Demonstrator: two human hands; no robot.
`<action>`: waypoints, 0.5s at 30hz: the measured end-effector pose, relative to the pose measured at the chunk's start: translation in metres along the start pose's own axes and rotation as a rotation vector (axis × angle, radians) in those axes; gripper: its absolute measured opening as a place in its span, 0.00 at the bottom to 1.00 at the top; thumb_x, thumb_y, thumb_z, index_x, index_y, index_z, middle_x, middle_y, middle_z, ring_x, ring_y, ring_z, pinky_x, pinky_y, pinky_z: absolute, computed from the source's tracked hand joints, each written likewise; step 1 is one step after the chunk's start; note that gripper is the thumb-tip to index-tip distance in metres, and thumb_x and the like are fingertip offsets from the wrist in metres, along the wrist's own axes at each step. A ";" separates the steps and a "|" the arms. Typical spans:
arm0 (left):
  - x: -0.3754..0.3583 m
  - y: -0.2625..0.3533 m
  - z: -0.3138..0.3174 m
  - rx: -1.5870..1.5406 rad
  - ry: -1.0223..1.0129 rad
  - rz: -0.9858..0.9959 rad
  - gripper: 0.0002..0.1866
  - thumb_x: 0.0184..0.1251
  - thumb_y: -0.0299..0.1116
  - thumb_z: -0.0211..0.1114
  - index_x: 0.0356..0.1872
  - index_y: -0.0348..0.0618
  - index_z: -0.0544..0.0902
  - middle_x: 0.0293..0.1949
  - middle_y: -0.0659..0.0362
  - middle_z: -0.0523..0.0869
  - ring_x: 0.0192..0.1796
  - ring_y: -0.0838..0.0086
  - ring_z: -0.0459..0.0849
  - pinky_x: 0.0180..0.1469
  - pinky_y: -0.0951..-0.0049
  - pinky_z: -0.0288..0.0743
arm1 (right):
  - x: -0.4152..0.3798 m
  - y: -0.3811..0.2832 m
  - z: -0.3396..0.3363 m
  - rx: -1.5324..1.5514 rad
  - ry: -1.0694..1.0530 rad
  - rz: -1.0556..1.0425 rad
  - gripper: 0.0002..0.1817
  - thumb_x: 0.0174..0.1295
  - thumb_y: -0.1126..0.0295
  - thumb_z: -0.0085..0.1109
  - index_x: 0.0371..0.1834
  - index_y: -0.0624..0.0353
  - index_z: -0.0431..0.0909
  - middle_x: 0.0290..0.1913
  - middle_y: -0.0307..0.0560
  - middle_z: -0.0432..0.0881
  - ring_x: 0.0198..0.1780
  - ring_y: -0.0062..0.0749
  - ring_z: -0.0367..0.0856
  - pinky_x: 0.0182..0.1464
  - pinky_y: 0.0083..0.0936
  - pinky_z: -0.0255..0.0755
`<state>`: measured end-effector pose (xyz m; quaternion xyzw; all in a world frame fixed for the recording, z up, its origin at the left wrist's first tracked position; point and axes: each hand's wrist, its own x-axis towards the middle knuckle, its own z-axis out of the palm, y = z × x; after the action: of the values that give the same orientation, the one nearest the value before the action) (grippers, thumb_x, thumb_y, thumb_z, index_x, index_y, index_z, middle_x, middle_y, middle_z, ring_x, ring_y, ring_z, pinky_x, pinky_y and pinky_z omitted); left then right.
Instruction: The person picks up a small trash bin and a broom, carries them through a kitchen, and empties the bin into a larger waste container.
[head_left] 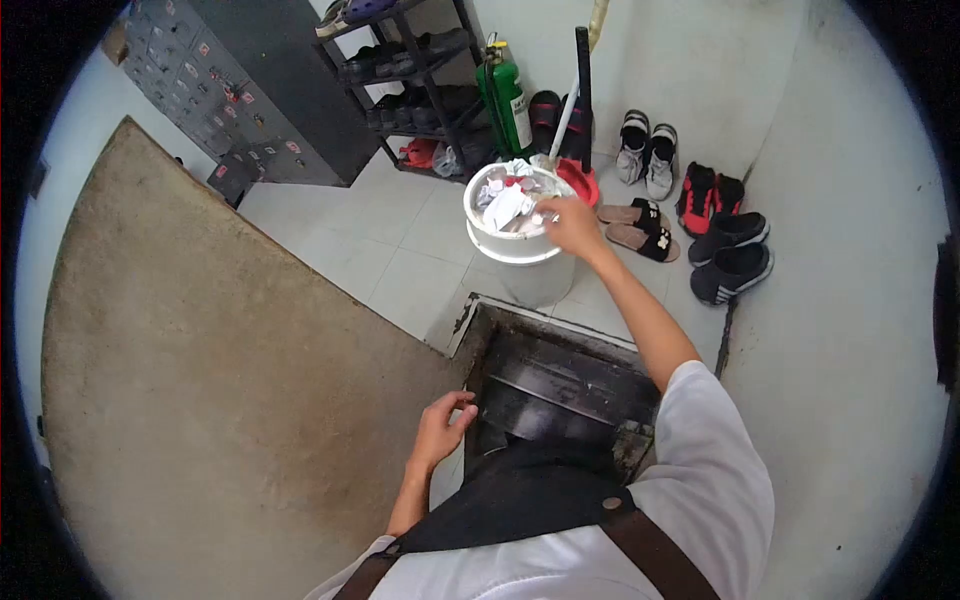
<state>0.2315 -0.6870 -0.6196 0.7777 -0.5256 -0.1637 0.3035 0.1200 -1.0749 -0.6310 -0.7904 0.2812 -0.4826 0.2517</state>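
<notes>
A white bin [538, 272] stands on the tiled floor, with crumpled white paper [507, 205] and a bit of red in its top. My right hand [572, 226] reaches over the bin's right rim. Its fingers are pinched together near a small whitish piece that I cannot make out. Lower down, my left hand [441, 428] hangs beside the tan wall panel, fingers loosely curved and apart, holding nothing. Between my hands lies a dark recessed step [560, 375] in the floor.
Behind the bin are a red dustpan [578, 183], a green fire extinguisher [504, 100] and a black shoe rack [420, 85]. Slippers [640, 230] and black shoes [730, 257] line the right wall. Grey lockers [215, 80] stand back left; a tan partition [200, 380] fills the left.
</notes>
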 end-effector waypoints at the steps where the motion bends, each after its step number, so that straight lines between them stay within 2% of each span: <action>1: -0.001 -0.004 -0.010 -0.006 -0.002 0.007 0.14 0.63 0.32 0.65 0.46 0.36 0.81 0.36 0.52 0.86 0.40 0.69 0.85 0.45 0.69 0.76 | -0.003 -0.006 0.013 -0.137 -0.210 -0.022 0.11 0.52 0.73 0.60 0.39 0.50 0.84 0.38 0.49 0.84 0.46 0.46 0.80 0.48 0.35 0.74; 5: -0.007 -0.041 -0.026 -0.106 0.016 -0.087 0.15 0.63 0.33 0.66 0.48 0.38 0.80 0.36 0.53 0.86 0.40 0.71 0.84 0.44 0.69 0.77 | -0.013 -0.017 0.036 -0.091 -0.196 -0.055 0.14 0.48 0.73 0.62 0.40 0.52 0.84 0.42 0.49 0.82 0.50 0.46 0.78 0.52 0.37 0.72; 7: 0.006 -0.060 -0.020 -0.133 -0.071 -0.153 0.16 0.63 0.34 0.66 0.50 0.39 0.79 0.35 0.55 0.86 0.39 0.71 0.84 0.44 0.70 0.77 | 0.005 -0.019 0.025 0.049 -0.076 -0.042 0.16 0.44 0.73 0.64 0.40 0.54 0.84 0.47 0.51 0.82 0.51 0.47 0.77 0.55 0.37 0.71; 10: 0.033 -0.084 -0.005 -0.192 -0.126 -0.102 0.19 0.64 0.37 0.65 0.54 0.40 0.77 0.36 0.56 0.85 0.40 0.73 0.83 0.46 0.72 0.75 | 0.037 -0.020 0.026 0.021 0.000 -0.041 0.16 0.46 0.71 0.67 0.42 0.56 0.83 0.46 0.53 0.81 0.52 0.48 0.77 0.55 0.36 0.70; 13: 0.090 -0.087 0.013 -0.350 -0.201 -0.135 0.24 0.66 0.41 0.65 0.58 0.39 0.73 0.39 0.58 0.82 0.43 0.75 0.81 0.48 0.73 0.74 | 0.057 -0.024 0.023 0.053 0.046 0.007 0.17 0.50 0.69 0.67 0.45 0.57 0.81 0.46 0.55 0.80 0.53 0.48 0.77 0.56 0.35 0.69; 15: 0.139 -0.085 0.031 -0.349 -0.215 -0.027 0.30 0.66 0.44 0.64 0.63 0.37 0.67 0.44 0.56 0.79 0.45 0.75 0.79 0.48 0.73 0.74 | 0.043 -0.007 0.036 0.165 0.196 0.042 0.18 0.51 0.70 0.65 0.47 0.59 0.79 0.47 0.56 0.80 0.53 0.49 0.77 0.57 0.35 0.69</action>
<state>0.3296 -0.8008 -0.6892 0.6984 -0.5080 -0.3387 0.3734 0.1701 -1.0944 -0.6144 -0.7101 0.2802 -0.5737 0.2970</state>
